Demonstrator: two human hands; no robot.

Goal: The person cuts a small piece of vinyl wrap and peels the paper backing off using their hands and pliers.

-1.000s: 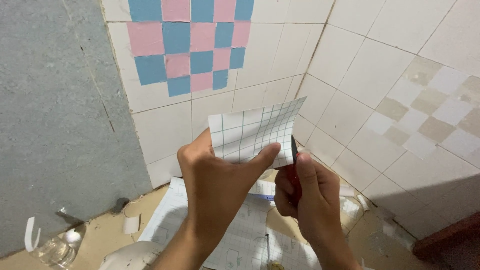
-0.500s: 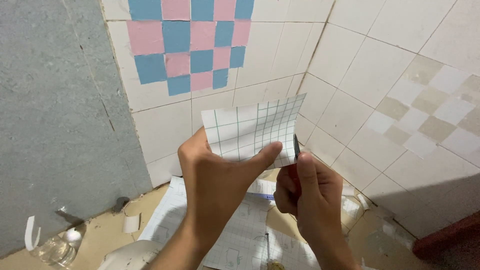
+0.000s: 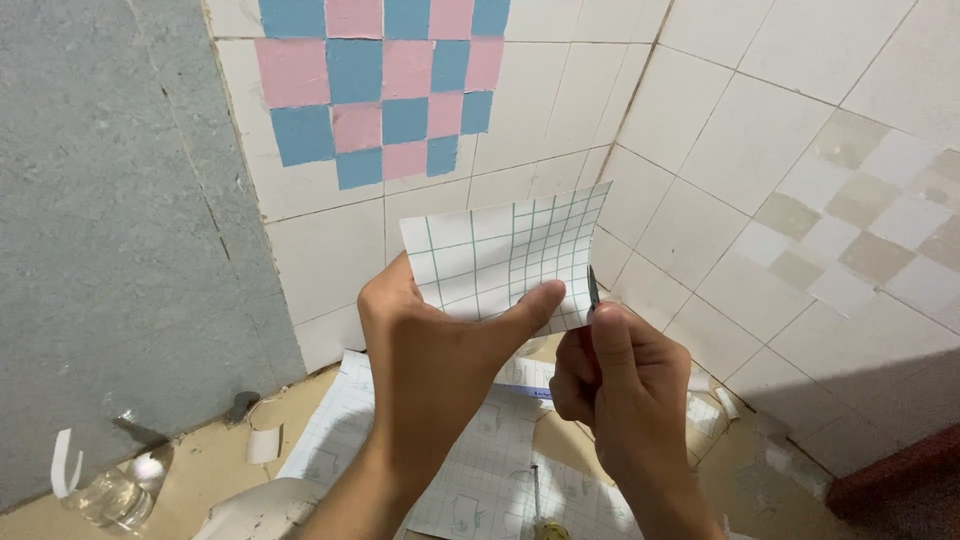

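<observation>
My left hand (image 3: pixel 435 360) pinches a small white sheet with a green grid (image 3: pixel 505 255), thumb across its lower edge, holding it up before the tiled corner. Close beside it, my right hand (image 3: pixel 615 385) is closed around a thin dark blade (image 3: pixel 592 290) whose tip stands at the sheet's right edge. The handle is hidden inside the fist.
A pink and blue checkered patch (image 3: pixel 385 85) covers the white wall tiles. Below lie larger gridded sheets (image 3: pixel 480 470) on the floor. A clear bottle (image 3: pixel 115 495) and a white paper curl (image 3: pixel 63 465) sit at the lower left by the grey wall.
Both hands and the gridded sheet have shifted slightly downward; the grip on the sheet and blade is unchanged.
</observation>
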